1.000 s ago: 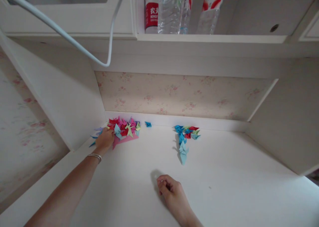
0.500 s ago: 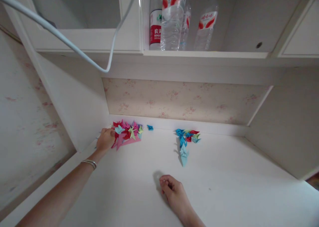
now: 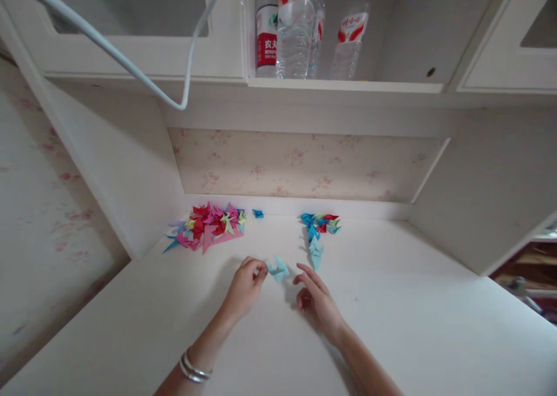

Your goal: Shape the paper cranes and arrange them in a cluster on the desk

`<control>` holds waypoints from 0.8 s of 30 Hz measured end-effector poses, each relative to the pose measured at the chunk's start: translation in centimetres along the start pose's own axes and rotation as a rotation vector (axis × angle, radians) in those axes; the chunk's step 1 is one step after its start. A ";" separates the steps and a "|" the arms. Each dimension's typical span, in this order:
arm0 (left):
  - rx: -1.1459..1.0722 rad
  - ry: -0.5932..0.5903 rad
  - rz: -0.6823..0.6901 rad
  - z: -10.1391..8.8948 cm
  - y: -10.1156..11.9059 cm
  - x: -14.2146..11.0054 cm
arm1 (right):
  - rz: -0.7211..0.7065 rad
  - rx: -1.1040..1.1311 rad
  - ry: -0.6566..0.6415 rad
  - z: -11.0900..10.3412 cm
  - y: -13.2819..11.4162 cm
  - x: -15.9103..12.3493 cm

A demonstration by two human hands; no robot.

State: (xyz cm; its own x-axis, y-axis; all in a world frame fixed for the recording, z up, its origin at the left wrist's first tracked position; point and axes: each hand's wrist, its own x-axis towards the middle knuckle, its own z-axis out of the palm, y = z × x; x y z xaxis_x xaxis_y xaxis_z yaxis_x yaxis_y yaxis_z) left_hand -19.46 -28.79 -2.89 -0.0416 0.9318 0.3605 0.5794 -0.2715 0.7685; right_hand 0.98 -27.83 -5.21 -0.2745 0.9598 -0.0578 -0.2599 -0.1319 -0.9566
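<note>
Between my two hands is a light blue folded paper crane [image 3: 278, 269], pinched at one end by my left hand [image 3: 246, 284], which wears silver bangles. Just to its right, my right hand [image 3: 319, 301] is open, fingers apart and not touching the crane. Beyond my right hand, several cranes in blue, red and green lie in a cluster [image 3: 321, 224]; a light blue crane [image 3: 315, 253] sits at its near end. At the back left lies a pile of colourful paper cranes [image 3: 209, 226], mostly pink and red.
A single blue crane [image 3: 258, 214] lies by the back edge of the white desk [image 3: 400, 315]. Plastic bottles [image 3: 296, 39] stand on the shelf above. A white cable [image 3: 126, 65] hangs at the upper left. Side panels bound the desk left and right.
My left hand has moved from the pile to the middle, bringing a light blue crane. My right hand has shifted slightly right and forward, and its fingers have opened. The view has shifted a little.
</note>
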 end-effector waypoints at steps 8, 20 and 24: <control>-0.038 -0.051 0.047 4.0 1.1 -0.7 | 0.005 -0.108 -0.075 -1.6 -0.4 0.1; -0.277 -0.010 -0.187 5.2 0.4 -1.7 | -0.023 -0.147 -0.002 -1.6 0.4 0.7; -0.266 -0.057 -0.153 5.3 0.5 -1.9 | -0.023 -0.159 -0.021 -1.4 0.3 0.6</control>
State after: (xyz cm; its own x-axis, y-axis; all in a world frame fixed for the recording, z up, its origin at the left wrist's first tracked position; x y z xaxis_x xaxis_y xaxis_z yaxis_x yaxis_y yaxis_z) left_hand -14.76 -29.42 -5.98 -0.0617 0.9767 0.2054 0.3361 -0.1734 0.9257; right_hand 2.07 -26.99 -5.96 -0.2904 0.9564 -0.0312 -0.1167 -0.0678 -0.9909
